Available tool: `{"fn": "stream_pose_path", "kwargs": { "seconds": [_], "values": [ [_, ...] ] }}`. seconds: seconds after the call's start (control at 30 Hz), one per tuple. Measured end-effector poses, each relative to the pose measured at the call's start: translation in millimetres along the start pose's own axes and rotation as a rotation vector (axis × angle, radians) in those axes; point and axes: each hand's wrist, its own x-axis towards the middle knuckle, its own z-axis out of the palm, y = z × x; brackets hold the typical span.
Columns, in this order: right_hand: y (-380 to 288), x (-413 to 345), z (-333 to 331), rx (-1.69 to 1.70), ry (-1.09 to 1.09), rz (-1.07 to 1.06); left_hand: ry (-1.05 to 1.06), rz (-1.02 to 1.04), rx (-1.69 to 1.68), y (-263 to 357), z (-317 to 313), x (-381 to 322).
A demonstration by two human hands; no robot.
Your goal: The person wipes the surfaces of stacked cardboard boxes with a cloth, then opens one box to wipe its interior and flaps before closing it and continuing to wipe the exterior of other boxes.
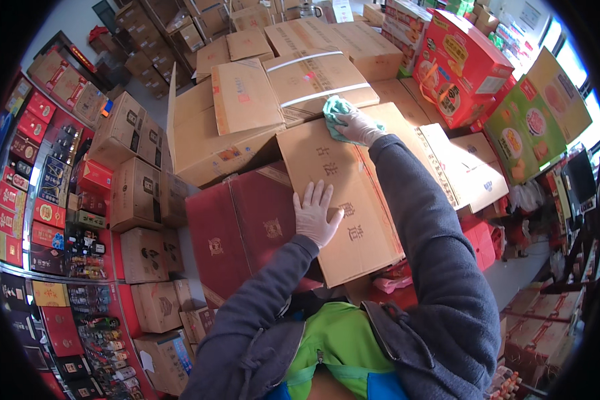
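Observation:
Both of my hands wear thin whitish gloves. My right hand (358, 127) grips a crumpled green cloth (336, 111) against the far end of a brown cardboard box (342, 172), which bears large printed characters. My left hand (316, 212) lies flat near the same box's left edge, fingers spread, with nothing in it. To the left of that box and partly under it sits a dark red carton (240, 230) with gold emblems. Beyond the cloth is a carton bound with white straps (315, 80).
An opened cardboard box (220, 145) stands at the far left of the pile. A red gift box with an orange handle (460, 65) and a green carton (530, 125) stand to the right. Shelves of bottles and boxes (50, 220) line the left, with stacked cartons (135, 195) before them.

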Motion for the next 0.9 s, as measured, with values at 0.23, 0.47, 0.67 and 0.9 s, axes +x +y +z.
{"fn": "stream_pose_path", "kwargs": {
  "seconds": [0.23,0.47,0.67,0.9],
  "values": [
    [-8,-63,8,0.052,0.005,-0.013,0.030,0.017,-0.020,-4,5,-1],
    [-17,-138,10,-0.034,0.136,-0.074,-0.007,0.006,-0.035,-5,5,0],
    [-27,-189,12,0.040,0.104,0.010,0.023,0.021,0.031,-5,10,0],
    [-33,-224,9,0.064,0.148,-0.024,-0.074,-0.001,0.069,-4,5,0]
  ]
}}
